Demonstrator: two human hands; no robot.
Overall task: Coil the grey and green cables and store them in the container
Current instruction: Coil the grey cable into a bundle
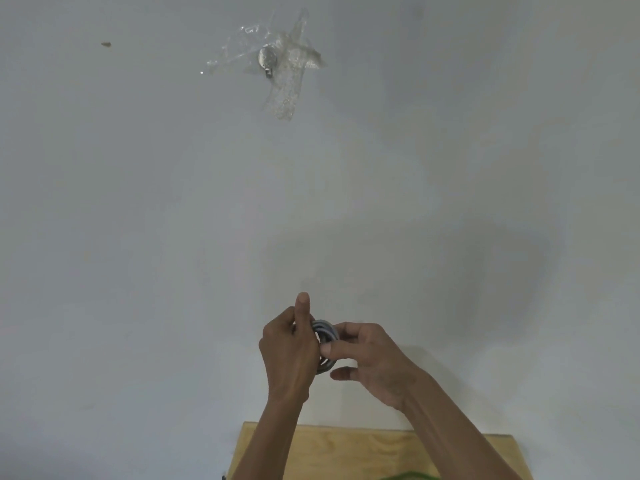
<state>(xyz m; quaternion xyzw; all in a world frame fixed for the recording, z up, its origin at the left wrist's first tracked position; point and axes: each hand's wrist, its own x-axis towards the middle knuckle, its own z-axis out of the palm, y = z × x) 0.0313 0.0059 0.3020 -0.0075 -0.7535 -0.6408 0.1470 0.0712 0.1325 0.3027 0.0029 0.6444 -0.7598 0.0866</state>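
The grey cable (325, 332) is wound into a small coil and held up in front of a pale wall, between both hands. My left hand (289, 351) grips the coil's left side, thumb pointing up. My right hand (370, 358) pinches its right side with thumb and fingers. Most of the coil is hidden by the fingers. A bit of the green cable (410, 475) shows at the bottom edge, lying on the wooden table (346, 452). No container is in view.
A pale grey wall fills most of the view. Clear tape strips (287, 67) hold a small metal piece to the wall at the upper middle. A small dark mark (106, 44) sits at the upper left.
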